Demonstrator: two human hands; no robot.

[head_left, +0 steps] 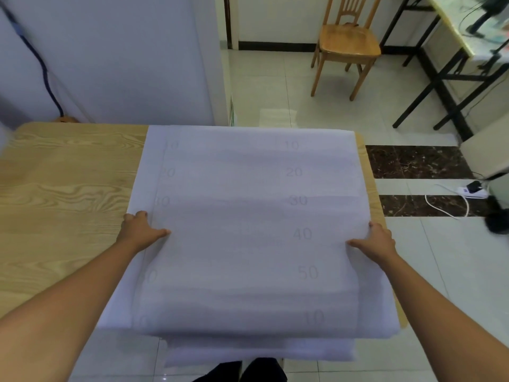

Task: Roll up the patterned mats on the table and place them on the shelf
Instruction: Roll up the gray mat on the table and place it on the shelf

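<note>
A large pale lilac mat (237,216) with faint printed numbers lies spread over the right part of the wooden table (66,177), its near end hanging over the front edge. My left hand (141,228) grips the mat's left edge, thumb lying on top. My right hand (377,239) grips the right edge the same way, thumb on the sheet. More layers of mat show under the top sheet at the near edge. No shelf is in view.
A wooden chair (347,42) stands on the tiled floor behind the table. A black-framed desk (446,64) is at the far right. A white power strip (472,191) and its cable lie on the floor to the right. A pale wall rises behind the table.
</note>
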